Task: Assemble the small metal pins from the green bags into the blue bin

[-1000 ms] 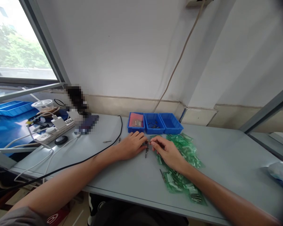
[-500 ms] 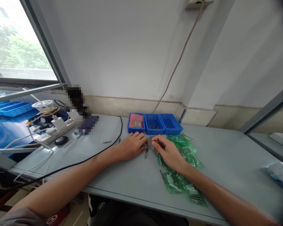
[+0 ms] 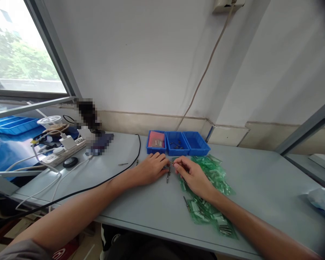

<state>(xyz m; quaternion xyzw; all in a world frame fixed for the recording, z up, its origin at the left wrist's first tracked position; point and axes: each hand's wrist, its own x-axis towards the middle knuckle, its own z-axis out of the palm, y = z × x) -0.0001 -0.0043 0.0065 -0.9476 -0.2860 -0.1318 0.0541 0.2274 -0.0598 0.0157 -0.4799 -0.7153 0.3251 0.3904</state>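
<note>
My left hand (image 3: 151, 168) rests on the grey table (image 3: 141, 202), fingers curled toward a small dark metal pin (image 3: 168, 176) lying just right of it. My right hand (image 3: 193, 176) pinches a thin metal pin (image 3: 171, 163) between thumb and forefinger, its tip close to my left fingertips. Whether the left fingers also grip that pin is too small to tell. Under and beside my right hand lies a heap of small green plastic bags (image 3: 211, 191) holding metal parts. A loose pin (image 3: 186, 202) lies at the heap's near edge.
Three blue bins (image 3: 177, 143) stand side by side behind my hands; the left one holds a red packet, the middle one dark pins. A black cable (image 3: 105, 182) crosses the table. At the far left are a power strip (image 3: 62, 150) with chargers and a blue tray (image 3: 11, 124).
Almost nothing has moved; both hands stay together over the same spot, with only slight finger shifts and a small camera drift.
</note>
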